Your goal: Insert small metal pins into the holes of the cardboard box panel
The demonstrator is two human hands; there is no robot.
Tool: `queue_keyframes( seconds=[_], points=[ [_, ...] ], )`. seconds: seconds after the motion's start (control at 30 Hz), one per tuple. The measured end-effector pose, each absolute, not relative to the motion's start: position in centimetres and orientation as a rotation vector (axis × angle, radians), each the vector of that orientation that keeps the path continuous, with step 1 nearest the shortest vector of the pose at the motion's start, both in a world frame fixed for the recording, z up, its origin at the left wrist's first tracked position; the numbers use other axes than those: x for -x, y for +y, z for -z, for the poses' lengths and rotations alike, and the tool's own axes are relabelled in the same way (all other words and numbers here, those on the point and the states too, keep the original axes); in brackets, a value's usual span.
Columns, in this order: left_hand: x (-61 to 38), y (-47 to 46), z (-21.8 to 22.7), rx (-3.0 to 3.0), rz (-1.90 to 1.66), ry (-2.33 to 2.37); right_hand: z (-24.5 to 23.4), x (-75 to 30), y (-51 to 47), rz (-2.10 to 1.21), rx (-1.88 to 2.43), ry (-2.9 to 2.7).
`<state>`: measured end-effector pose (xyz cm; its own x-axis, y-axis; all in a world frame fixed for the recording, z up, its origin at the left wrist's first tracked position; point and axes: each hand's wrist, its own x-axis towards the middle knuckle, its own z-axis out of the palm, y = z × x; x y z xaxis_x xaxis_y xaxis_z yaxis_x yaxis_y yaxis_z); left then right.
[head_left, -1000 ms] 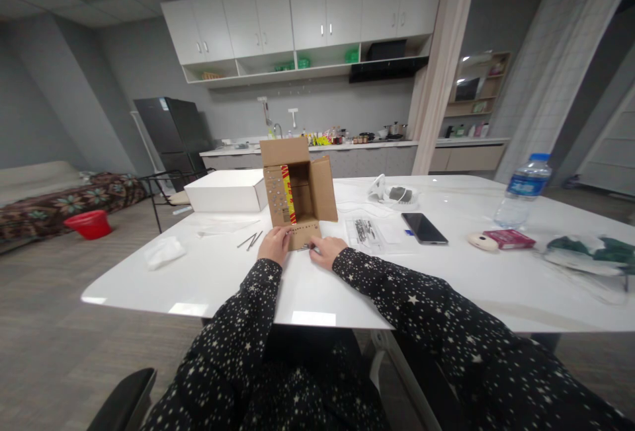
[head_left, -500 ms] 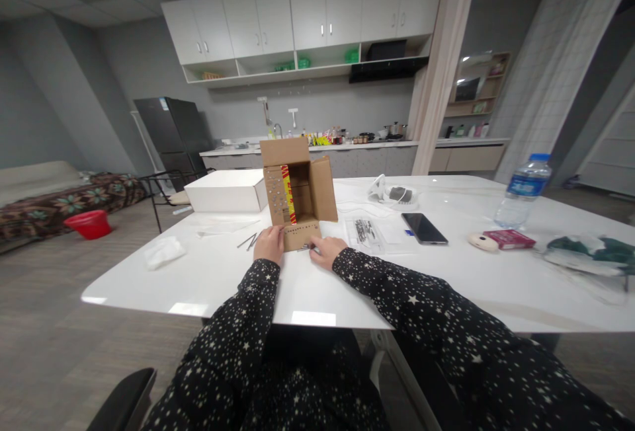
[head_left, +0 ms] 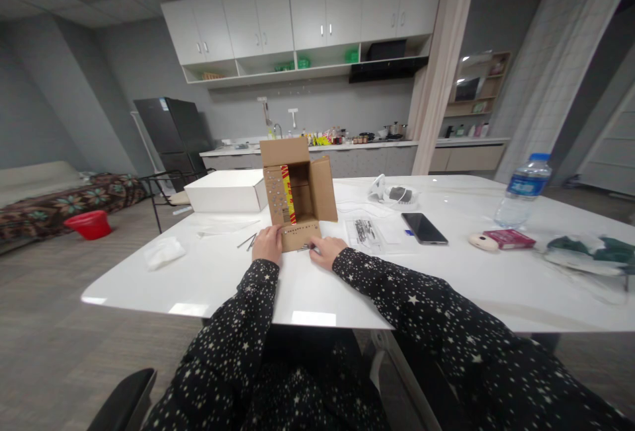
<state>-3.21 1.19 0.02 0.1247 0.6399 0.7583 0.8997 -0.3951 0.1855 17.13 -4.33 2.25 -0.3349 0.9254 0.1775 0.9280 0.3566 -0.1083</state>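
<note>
An opened cardboard box (head_left: 276,196) stands on its side on the white table, its mouth toward me and a red-yellow tape strip down its front. Its lower flap (head_left: 296,238) slopes down toward me and carries rows of small holes or studs. My left hand (head_left: 268,244) is closed at the flap's left edge, fingertips against the cardboard. At the flap's right corner is my right hand (head_left: 327,251), fingers bent and pinched near small dark metal pieces; what they hold is too small to name. Thin metal rods (head_left: 247,240) lie just left of my left hand.
Right of the box are a clear case of small parts (head_left: 364,233), a phone (head_left: 424,228), a white corded device (head_left: 391,193), a dark red box (head_left: 510,239) and a water bottle (head_left: 523,190). Leftward are a white box (head_left: 225,191) and a crumpled tissue (head_left: 163,252).
My left hand has shifted slightly left, showing more of the flap's left edge. The right hand and the box look the same.
</note>
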Motion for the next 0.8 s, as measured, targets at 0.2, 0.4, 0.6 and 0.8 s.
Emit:
queue_keyframes(
  seconds=[0.2, 0.4, 0.6, 0.8],
  points=[
    [3.38, 1.43, 0.09, 2.055, 1.157, -1.516, -2.35, -17.09, -4.42, 0.016, 1.679, -2.409],
    [3.51, 1.62, 0.2, 2.027, 1.168, -1.45, -2.29, -17.09, -4.39, 0.03, 1.674, -2.417],
    [3.62, 1.78, 0.28, 2.021, 1.14, -1.445, -1.98, -17.19, -4.18, 0.043, 1.656, -2.413],
    [3.51, 1.54, 0.17, 2.013, 1.067, -1.504, -2.09, -17.19, -4.25, 0.043, 1.66, -2.41]
  ],
)
